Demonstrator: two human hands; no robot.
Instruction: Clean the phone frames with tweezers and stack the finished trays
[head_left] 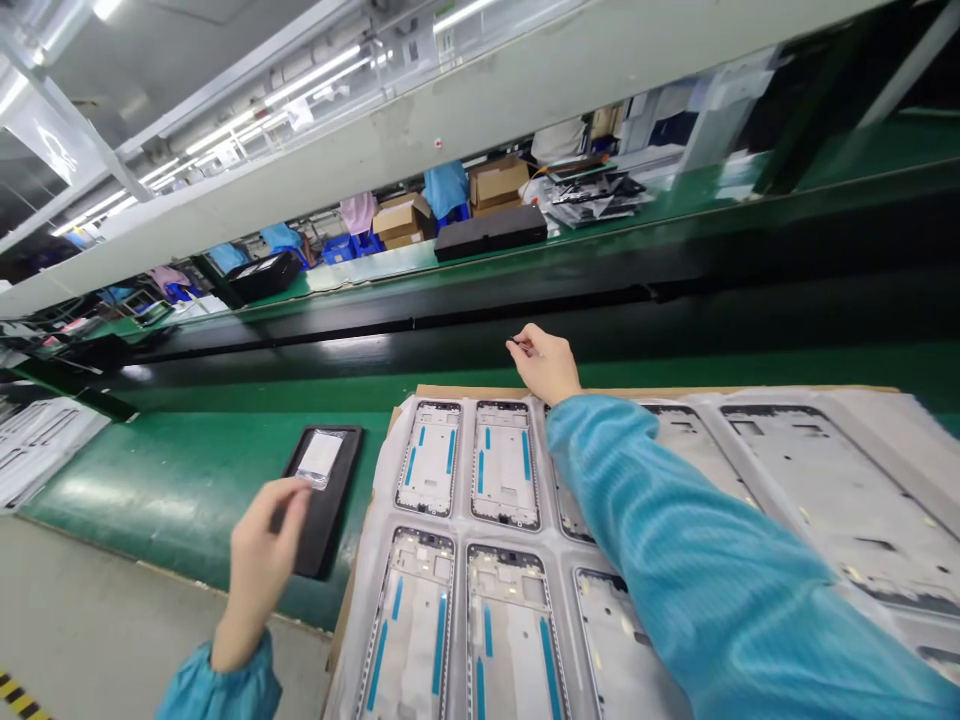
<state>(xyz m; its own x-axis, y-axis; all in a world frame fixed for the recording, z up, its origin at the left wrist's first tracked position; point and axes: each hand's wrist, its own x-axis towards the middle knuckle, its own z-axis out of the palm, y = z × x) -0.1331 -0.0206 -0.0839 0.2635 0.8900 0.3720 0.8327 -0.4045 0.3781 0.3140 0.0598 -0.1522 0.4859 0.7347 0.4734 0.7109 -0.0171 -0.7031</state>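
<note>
My right hand (pixel 546 362) is held over the far edge of a white plastic tray (pixel 463 530). Its fingers pinch something small, thin and dark that I cannot make out. Metal phone frames (pixel 504 463) lie in the tray's pockets, several with blue strips (pixel 526 455) on them. To the left, my left hand (pixel 266 540) has thumb and fingertips drawn together beside a black tray (pixel 322 525). Anything between them is too small to see. On that black tray rests a white sheet in a clear bag (pixel 320 458), close to my left fingertips.
Beyond the green bench (pixel 187 470) runs a dark conveyor belt (pixel 360 345). A black box (pixel 491 233), cardboard boxes (pixel 403 217) and a pile of plastic bags (pixel 596 195) are on the far side. More white trays (pixel 45 445) are stacked at far left. A beam (pixel 360 150) crosses overhead.
</note>
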